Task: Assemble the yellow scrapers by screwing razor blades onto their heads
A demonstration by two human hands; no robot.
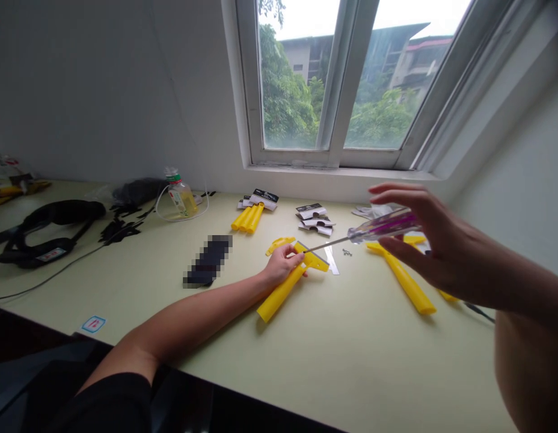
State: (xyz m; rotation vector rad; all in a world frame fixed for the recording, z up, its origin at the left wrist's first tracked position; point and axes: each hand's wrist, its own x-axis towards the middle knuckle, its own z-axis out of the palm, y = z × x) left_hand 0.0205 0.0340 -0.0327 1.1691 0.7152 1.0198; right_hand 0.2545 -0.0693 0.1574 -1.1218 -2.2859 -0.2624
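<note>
A yellow scraper [281, 296] with a wide T-shaped head lies tilted over the table, and my left hand [279, 266] is closed around it just below the head. My right hand [435, 240] grips the clear, purple-streaked handle of a screwdriver [382, 226] between thumb and fingers. The screwdriver's shaft slants down to the left, its tip at the scraper's head beside my left fingertips. Close to the head are a thin metal blade [332, 260], several small screws [347, 252] and a loose yellow piece [279, 244].
Behind stand yellow handles with card labels [248, 218] and a stack of cards [315, 219]. Another yellow scraper [407, 282] lies under my right hand. To the left are a dark pixelated object [208, 261], a bottle [182, 195] and a black headset [49, 234] with a cable.
</note>
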